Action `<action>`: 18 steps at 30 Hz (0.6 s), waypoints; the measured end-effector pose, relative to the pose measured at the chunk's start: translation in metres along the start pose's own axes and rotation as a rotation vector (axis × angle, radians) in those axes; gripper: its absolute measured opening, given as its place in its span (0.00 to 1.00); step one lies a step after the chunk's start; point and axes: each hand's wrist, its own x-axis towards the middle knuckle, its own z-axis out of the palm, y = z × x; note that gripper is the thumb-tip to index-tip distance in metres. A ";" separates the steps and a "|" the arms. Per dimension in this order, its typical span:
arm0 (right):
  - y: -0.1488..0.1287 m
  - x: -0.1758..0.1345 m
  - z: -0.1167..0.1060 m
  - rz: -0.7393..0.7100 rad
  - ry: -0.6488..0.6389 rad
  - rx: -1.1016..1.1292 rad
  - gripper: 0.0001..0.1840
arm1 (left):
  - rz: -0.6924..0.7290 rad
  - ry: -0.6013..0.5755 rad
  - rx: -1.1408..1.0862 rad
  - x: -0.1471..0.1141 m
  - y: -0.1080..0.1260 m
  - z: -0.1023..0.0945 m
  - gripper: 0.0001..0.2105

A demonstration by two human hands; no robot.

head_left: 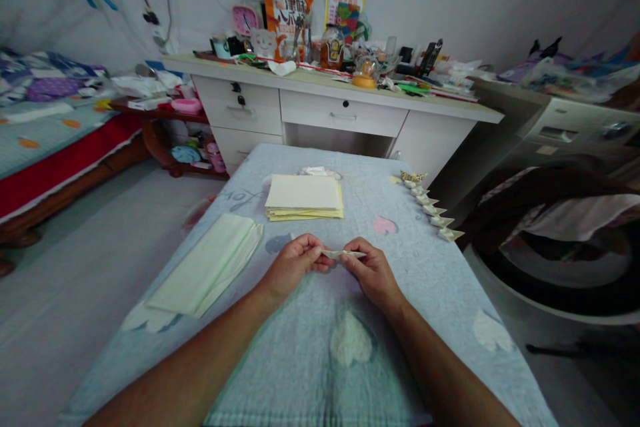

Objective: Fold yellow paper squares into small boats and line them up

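Above the middle of the cloth-covered table, my left hand (299, 260) and my right hand (369, 269) pinch a small piece of folded paper (336, 254) from its two sides. The paper is pale and narrow, seen nearly edge-on; the fingers cover its ends. Beyond my hands lies a stack of cream and yellow paper (303, 193). Left of my left hand rests a pile of pale green paper sheets (210, 267). Along the right edge of the table stands a row of several small folded paper boats (434, 210), the farthest one patterned.
The table wears a light blue cloth (280, 373) with heart shapes. Behind it stands a white desk (345, 103) crowded with jars, an orange bag (286, 10) and a pink clock (245, 19). A washing machine (555, 127) is on the right, a bed (55, 127) on the left.
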 end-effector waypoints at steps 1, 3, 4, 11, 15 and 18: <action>0.001 0.000 0.000 0.000 0.011 0.004 0.13 | 0.006 -0.014 0.003 0.000 -0.001 0.000 0.13; 0.002 0.000 -0.001 0.001 0.030 0.006 0.13 | 0.044 -0.059 0.017 -0.001 -0.003 0.000 0.14; 0.003 0.000 -0.001 0.001 0.033 0.004 0.13 | 0.066 -0.080 0.035 -0.001 -0.004 0.001 0.15; -0.003 0.000 0.006 -0.029 -0.053 -0.021 0.13 | 0.122 -0.001 0.402 0.000 -0.009 0.004 0.10; -0.005 -0.001 0.007 0.037 -0.101 0.057 0.15 | 0.149 0.059 0.502 0.000 -0.004 0.002 0.09; -0.002 0.000 0.007 0.048 -0.077 0.104 0.15 | 0.156 0.071 0.522 0.000 -0.002 0.001 0.08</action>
